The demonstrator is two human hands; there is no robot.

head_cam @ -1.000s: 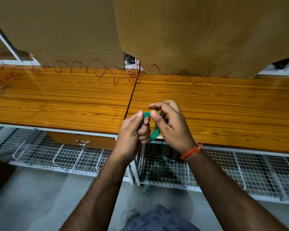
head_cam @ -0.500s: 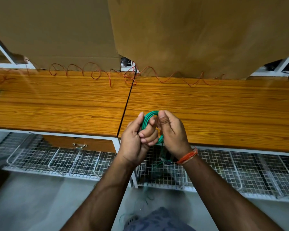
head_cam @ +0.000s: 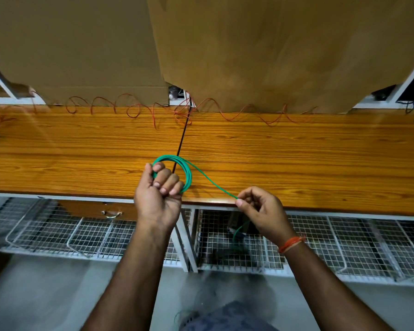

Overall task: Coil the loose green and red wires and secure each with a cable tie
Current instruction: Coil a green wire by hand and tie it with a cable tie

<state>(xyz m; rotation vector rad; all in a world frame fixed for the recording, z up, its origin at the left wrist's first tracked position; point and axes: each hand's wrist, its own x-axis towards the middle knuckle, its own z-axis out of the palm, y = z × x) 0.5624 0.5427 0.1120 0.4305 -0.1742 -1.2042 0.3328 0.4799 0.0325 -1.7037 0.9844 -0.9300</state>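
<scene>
Left hand (head_cam: pixel 157 199) is fisted around one side of the green coil (head_cam: pixel 185 172), fingers curled through the loops; right hand (head_cam: pixel 261 207) pinches the green wire's free run between thumb and fingertips. We hold the coil just above the front edge of the wooden bench (head_cam: pixel 296 163), over the seam between the two tops.

Change from half a second ago: both hands were bunched together on the coil; now we've swung the right hand out to the side and drawn a straight stretch of green wire off the coil. We read that as paying out slack for another wrap, so the coiling step is mid-way, not finished. Below the right hand more green wire drops toward the wire baskets, so there's length left to take in. No cable tie visible anywhere.

Red wire (head_cam: pixel 134 111) lies uncoiled in loose loops along the back of the bench, against the cardboard sheets (head_cam: pixel 273 56). Untouched, so that half of the job is all to come.

Containers: wire mesh baskets (head_cam: pixel 58 235) run under the bench. The one below our right hand has green wire hanging into it and something dark inside, too dim to identify. The others look unlit; we can't tell their contents. More green wire shows down near the floor, blurred.
</scene>
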